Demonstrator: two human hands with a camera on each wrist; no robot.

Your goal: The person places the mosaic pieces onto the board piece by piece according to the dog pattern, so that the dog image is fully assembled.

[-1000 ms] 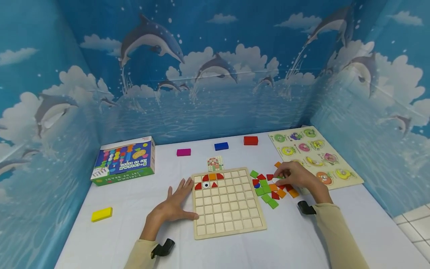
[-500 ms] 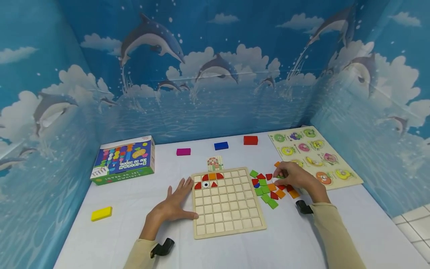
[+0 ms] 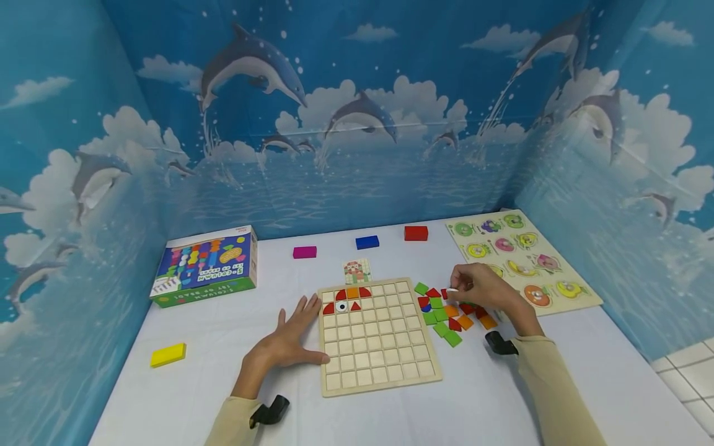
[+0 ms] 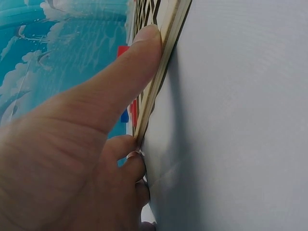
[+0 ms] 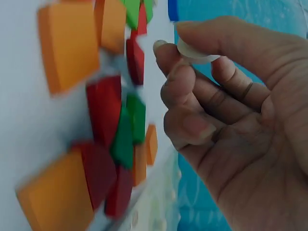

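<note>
Fingers of the left hand [image 3: 281,350] lie spread flat on the white table [image 3: 195,384], thumb pressed against the left edge of the wooden grid board [image 3: 379,347]; on the board's top-left squares sit red and orange pieces; the right hand [image 3: 485,291] pinches a small white round piece [image 5: 192,52] between thumb and forefinger, lifted just above the loose pile of tiles [image 3: 449,316] beside the board's right edge; beyond lie a pattern card [image 3: 357,271] and a fruit puzzle board [image 3: 580,303].
</note>
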